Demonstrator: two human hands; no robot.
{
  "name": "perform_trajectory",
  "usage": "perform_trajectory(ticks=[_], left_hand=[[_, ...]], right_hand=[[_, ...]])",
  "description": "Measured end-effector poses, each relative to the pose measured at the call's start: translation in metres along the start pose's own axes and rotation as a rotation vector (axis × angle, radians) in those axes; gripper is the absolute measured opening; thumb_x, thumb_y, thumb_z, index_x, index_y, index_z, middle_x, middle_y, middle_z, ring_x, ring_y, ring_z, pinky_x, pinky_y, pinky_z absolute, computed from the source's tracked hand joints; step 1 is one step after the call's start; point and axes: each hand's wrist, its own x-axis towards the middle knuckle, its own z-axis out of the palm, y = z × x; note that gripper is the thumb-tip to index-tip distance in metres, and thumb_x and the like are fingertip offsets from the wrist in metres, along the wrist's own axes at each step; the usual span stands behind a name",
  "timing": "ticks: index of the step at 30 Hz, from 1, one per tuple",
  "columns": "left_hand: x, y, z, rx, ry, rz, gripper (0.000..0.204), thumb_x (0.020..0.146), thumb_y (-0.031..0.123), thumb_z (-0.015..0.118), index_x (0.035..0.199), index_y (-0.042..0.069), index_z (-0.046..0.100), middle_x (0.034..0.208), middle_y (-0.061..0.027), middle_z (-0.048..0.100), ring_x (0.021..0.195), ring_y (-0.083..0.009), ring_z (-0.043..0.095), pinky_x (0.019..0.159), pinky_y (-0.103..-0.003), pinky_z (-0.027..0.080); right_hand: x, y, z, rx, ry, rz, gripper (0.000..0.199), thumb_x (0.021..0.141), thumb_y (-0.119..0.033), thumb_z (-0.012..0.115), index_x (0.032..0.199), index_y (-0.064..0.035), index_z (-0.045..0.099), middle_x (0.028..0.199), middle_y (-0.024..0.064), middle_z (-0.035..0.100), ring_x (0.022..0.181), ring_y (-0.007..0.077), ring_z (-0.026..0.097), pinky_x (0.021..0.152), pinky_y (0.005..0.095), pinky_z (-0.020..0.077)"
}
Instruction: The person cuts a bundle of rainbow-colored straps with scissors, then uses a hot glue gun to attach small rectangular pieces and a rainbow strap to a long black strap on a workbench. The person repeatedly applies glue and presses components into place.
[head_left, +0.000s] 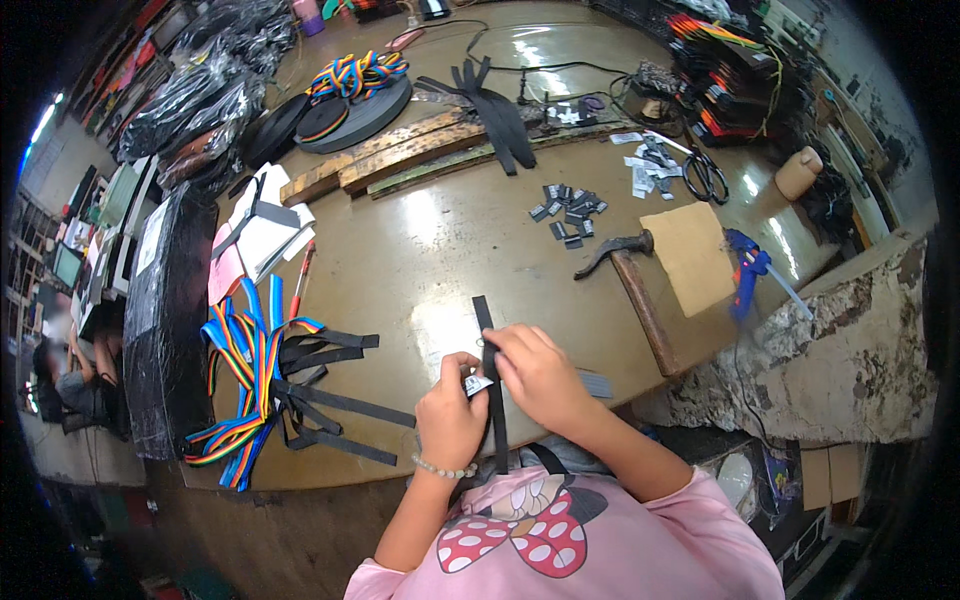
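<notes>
A black webbing strap (481,312) runs from the tabletop in front of me down past the near edge to my lap. My right hand (540,372) pinches its upper part between thumb and fingers. Just left of the strap, my left hand (448,415) is closed with the fingers curled in, and a small silver-grey label (478,384) sticks out of its grip. A beaded bracelet (445,470) circles my left wrist. Partly behind my right hand lies a flat grey piece (594,383).
Rainbow straps with black ends (255,375) lie left. At right are a hammer (640,305), tan sheet (687,258), blue glue gun (748,272) and scissors (705,175). Small dark labels (568,212) lie mid-table; wooden bars (400,155) and webbing rolls (355,115) stand behind.
</notes>
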Motion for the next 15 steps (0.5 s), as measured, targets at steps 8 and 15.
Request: perform_trajectory(ticks=[8,15], left_hand=[[0.003,-0.002,-0.001,0.012,0.005,0.081,0.033,0.076,-0.005,0.065,0.106,0.008,0.061,0.081,-0.0188,0.066,0.072,-0.0372,0.065,0.063,-0.043,0.050],[0.002,-0.001,0.000,0.035,-0.004,0.148,0.043,0.075,-0.004,0.065,0.113,0.015,0.068,0.090,-0.0157,0.069,0.079,-0.0342,0.067,0.070,-0.043,0.052]], right_hand=[[-0.021,-0.004,0.001,-0.049,0.020,-0.136,0.021,0.080,-0.004,0.061,0.100,0.0001,0.061,0.105,0.0153,0.058,0.097,0.0330,0.057,0.082,0.0393,0.0510],[-0.023,0.003,-0.009,0.122,-0.023,-0.082,0.015,0.081,0.000,0.060,0.097,0.0007,0.062,0.101,0.0158,0.057,0.098,0.0337,0.055,0.087,0.0408,0.0464]])
